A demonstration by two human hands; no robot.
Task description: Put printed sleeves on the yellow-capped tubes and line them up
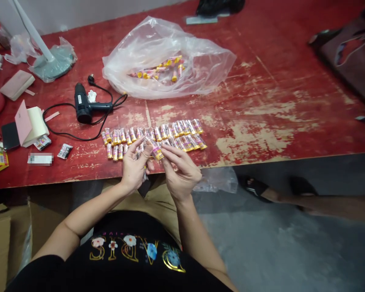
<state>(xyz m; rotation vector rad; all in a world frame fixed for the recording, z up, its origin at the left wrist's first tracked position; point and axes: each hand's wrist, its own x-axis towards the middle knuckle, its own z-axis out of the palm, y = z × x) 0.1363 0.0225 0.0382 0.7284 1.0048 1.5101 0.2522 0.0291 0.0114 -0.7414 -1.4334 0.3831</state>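
Between my two hands is a small clear tube [154, 148] with a yellow end and a purple-and-yellow label, tilted above the front edge of the table. My left hand [136, 164] is closed around its upper left end, thumb along its side. The fingertips of my right hand [181, 172] pinch the yellow lower end. Just behind my hands, similar tubes [164, 132] lie side by side in two rows on the red table. My hands cover part of the front row. Fine details of the label are too small to read.
Behind the rows lies a clear plastic bag [200, 52] with more yellow-ended tubes inside. A black heat gun [82, 103] with a coiled cord lies left of it. Notebooks [33, 123], small packets [65, 151] and a lamp base [53, 65] are further left. Another person's legs [280, 196] show at right.
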